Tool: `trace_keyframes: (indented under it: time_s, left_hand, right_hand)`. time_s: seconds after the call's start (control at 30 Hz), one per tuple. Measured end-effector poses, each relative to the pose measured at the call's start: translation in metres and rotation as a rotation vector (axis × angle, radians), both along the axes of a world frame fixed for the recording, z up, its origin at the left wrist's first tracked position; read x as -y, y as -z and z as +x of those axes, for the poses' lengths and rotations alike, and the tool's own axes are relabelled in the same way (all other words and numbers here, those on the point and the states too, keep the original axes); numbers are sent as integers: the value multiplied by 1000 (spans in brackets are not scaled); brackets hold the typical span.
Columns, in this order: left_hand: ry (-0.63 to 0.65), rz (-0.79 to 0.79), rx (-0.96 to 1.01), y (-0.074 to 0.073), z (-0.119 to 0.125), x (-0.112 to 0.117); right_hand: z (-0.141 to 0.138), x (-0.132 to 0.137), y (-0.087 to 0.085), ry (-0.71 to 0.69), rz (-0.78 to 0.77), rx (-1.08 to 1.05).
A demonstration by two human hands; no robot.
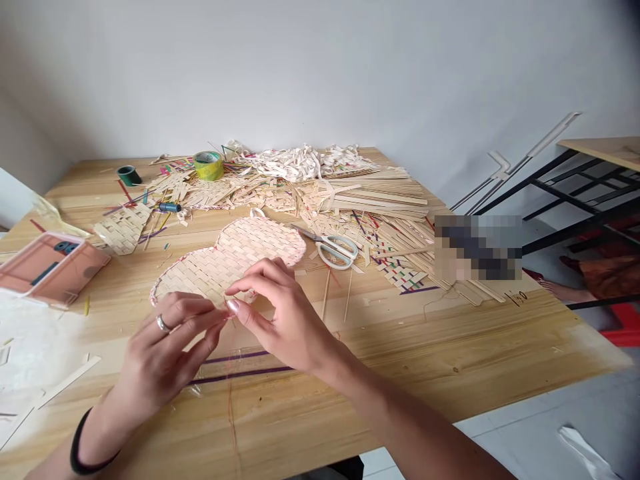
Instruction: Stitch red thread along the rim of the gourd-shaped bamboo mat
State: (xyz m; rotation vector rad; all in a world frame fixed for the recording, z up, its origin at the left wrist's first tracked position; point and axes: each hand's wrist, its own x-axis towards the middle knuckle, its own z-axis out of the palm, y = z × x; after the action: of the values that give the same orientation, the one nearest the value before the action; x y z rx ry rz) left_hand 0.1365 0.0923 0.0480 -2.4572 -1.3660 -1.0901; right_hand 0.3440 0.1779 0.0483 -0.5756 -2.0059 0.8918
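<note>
A flat woven mat piece (240, 257) with a lobed outline and a reddish stitched rim lies on the wooden table (400, 360). My left hand (165, 353), wearing a ring, pinches at the mat's near edge. My right hand (280, 310) meets it there, thumb and forefinger pinched together. A thin reddish thread (231, 393) hangs from where the fingers meet and trails across the table toward me. What exactly sits between the fingertips is too small to make out.
Scissors (334, 248) lie just right of the mat. Heaps of pale strips (320, 187) cover the table's far half, with a yellow-green tape roll (209, 165), a dark cup (129, 175) and a smaller woven piece (123, 228). A pink phone case (47, 267) lies left. Black metal frames (575, 193) stand right.
</note>
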Motion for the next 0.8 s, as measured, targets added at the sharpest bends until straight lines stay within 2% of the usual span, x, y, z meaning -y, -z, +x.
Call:
trace_keyframes:
  time_s: [0.17, 0.37, 0.57, 0.8]
  left_hand:
    - [88, -38, -45, 1, 1, 1]
    - [116, -36, -62, 3, -1, 2]
    - [109, -22, -82, 2, 1, 2]
    - [104, -27, -97, 0, 2, 2]
  right_hand:
    - [1, -2, -1, -126, -141, -21]
    - [-1, -1, -3, -135, -386, -105]
    - [-1, 0, -1, -127, -397, -119]
    - [0, 1, 0, -123, -333, -80]
